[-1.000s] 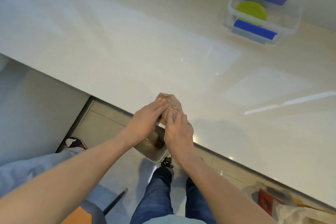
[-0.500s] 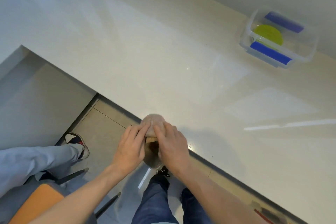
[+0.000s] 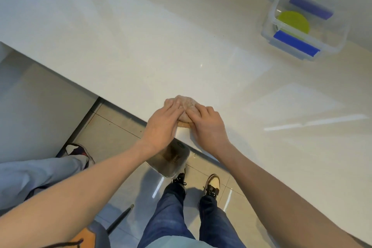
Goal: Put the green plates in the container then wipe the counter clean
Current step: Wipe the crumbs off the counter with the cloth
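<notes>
A beige cloth (image 3: 186,102) lies bunched on the pale counter (image 3: 141,46) close to its front edge. My left hand (image 3: 163,125) and my right hand (image 3: 207,127) both press down on the cloth, fingers laid over it side by side. A green plate (image 3: 292,22) lies inside a clear plastic container (image 3: 267,32) with blue clip handles at the far right of the counter, well away from both hands.
A metal bin (image 3: 171,159) stands on the tiled floor just under the counter edge below my hands. Another person's leg (image 3: 30,175) and shoe are at the left. A chair with an orange seat (image 3: 86,239) is at bottom left.
Both hands brought the cloth from beyond the counter edge onto the counter and flattened over it. The view shifted, so the container sits further right.
</notes>
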